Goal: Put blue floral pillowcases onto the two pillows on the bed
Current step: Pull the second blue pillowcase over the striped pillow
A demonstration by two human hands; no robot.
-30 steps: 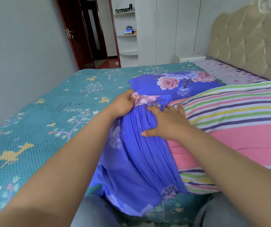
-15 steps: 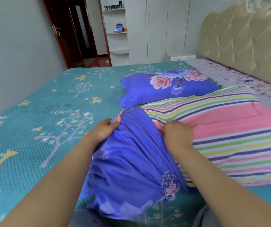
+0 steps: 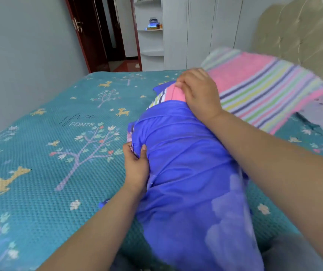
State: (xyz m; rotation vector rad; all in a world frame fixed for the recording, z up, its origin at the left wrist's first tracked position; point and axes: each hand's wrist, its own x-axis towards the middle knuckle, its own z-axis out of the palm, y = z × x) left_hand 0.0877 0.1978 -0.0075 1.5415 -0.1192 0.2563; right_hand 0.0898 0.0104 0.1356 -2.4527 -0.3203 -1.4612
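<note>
A blue floral pillowcase (image 3: 191, 173) covers the near end of a pink striped pillow (image 3: 264, 89), which is lifted and tilted up toward the headboard. My left hand (image 3: 136, 165) pinches the bunched left edge of the pillowcase. My right hand (image 3: 199, 92) grips the pillow's striped fabric just above the pillowcase opening. A small blue corner (image 3: 159, 87) of the other, covered pillow shows behind my right hand; the rest of it is hidden.
The teal bedspread (image 3: 59, 153) with deer and trees spreads to the left. A padded beige headboard (image 3: 303, 36) rises at the right. White wardrobes (image 3: 201, 30), corner shelves and a dark red door (image 3: 90, 36) stand beyond the bed.
The striped pillow has been lifted off the bed and tilted up. My right hand moved up to its striped end; my left hand slid down the pillowcase's left edge.
</note>
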